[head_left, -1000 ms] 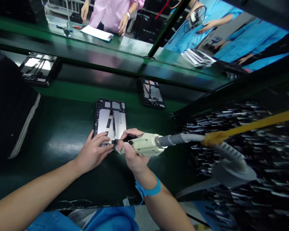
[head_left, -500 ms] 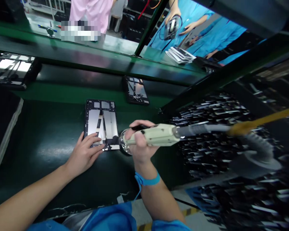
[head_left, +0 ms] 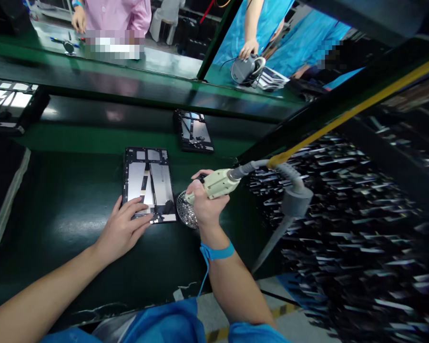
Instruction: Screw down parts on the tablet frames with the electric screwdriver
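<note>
An opened tablet (head_left: 162,178), its silver inside facing up, lies on the dark green bench. My left hand (head_left: 123,228) rests on its lower left part, fingers stretched over the inside and thumb along the left edge. My right hand (head_left: 208,209) is wrapped round a pale green electric screwdriver (head_left: 218,184), which tilts with its tip toward a round dish of small screws (head_left: 186,212). This dish sits just right of the tablet. The driver's tip is hidden by my fingers and the dish.
Two more places hold opened tablets: one at the back (head_left: 196,133) and a stack at far left (head_left: 10,102). A black padded object (head_left: 3,190) stands left. The screwdriver's grey cable (head_left: 296,200) hangs at right from a yellow strap (head_left: 343,114). Co-workers stand beyond the shelf.
My right hand and the screwdriver have drawn away from the tablet's lower right edge to over the screw dish. The cable has swung left. My left hand stays on the tablet.
</note>
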`<state>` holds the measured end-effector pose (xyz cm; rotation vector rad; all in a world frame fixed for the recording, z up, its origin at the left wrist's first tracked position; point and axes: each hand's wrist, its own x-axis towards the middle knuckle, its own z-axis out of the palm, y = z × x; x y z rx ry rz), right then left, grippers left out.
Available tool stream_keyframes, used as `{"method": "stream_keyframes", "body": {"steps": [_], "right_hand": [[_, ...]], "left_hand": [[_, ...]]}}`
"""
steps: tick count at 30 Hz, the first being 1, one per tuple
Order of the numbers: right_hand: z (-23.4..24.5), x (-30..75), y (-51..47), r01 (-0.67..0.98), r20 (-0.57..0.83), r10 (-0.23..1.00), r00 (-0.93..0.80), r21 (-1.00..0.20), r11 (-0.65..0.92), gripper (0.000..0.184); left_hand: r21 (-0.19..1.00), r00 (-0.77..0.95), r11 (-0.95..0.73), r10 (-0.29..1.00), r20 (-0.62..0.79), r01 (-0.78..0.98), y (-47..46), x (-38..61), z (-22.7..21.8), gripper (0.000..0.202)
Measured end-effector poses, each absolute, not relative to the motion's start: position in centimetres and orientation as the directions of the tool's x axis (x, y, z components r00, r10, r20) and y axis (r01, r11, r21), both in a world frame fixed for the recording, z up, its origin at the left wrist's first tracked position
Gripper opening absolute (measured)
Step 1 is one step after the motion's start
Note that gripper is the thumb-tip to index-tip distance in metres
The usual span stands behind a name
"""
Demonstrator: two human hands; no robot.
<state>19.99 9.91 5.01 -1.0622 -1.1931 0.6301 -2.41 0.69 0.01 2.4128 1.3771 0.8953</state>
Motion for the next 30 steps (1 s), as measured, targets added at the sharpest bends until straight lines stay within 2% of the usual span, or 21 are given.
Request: {"method": "stream_keyframes", "body": {"steps": [20, 22, 25, 30], "right_hand": [[5.4, 20.1, 10.1, 0.17, 0.436, 0.849, 0.298, -0.9, 0.402, 0.018], [6.1, 19.7, 9.7, 0.125, 0.449, 0.838, 0.31, -0.893, 0.432, 0.016], [7.3, 18.5, 8.3, -0.029, 0.464, 0.845, 0.266, -0.872, 0.488, 0.016], [7.3, 15.5, 5.6, -0.194, 0.423, 0.906, -0.017, -0.89, 0.412, 0.022]], "left_hand": [[0.511, 0.362, -0.515, 0.854, 0.373, 0.688, 0.8, -2.2, -0.1, 0.023], [0.524, 0.353, -0.505, 0.861, 0.367, 0.686, 0.8, -2.1, -0.1, 0.023], [0.545, 0.345, -0.491, 0.87, 0.353, 0.679, 0.9, -2.1, -0.2, 0.029], [0.56, 0.347, -0.483, 0.875, 0.338, 0.673, 1.0, -2.1, -0.2, 0.035]]}}
